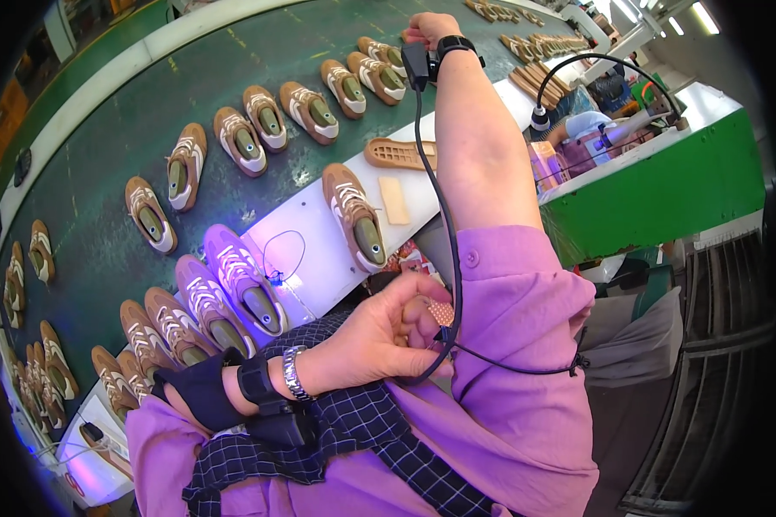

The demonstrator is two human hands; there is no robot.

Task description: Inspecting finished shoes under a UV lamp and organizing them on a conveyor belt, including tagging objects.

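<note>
My left hand [397, 332] is curled in front of my chest, its fingers closed. Between them shows a small orange piece with a dotted texture [441, 312]; whether it is held or worn on a finger is unclear. A black cable [451, 250] runs down past these fingers from the device on my right wrist. Stretched far across the green conveyor belt, my right hand [431, 30] has its fingers curled beside the farthest of a row of shoes [379, 53]; anything in them is hidden. Closest to my left hand, a brown lace-up shoe [352, 211] stands on the white ledge [319, 250].
Brown sneakers with white stripes line the belt [259, 207]; two [241, 280] stand under purple light. A tan sole [397, 153] and a beige insert [394, 200] lie on the ledge. At right are a green-sided bench [655, 185] and a bendable black lamp [540, 116].
</note>
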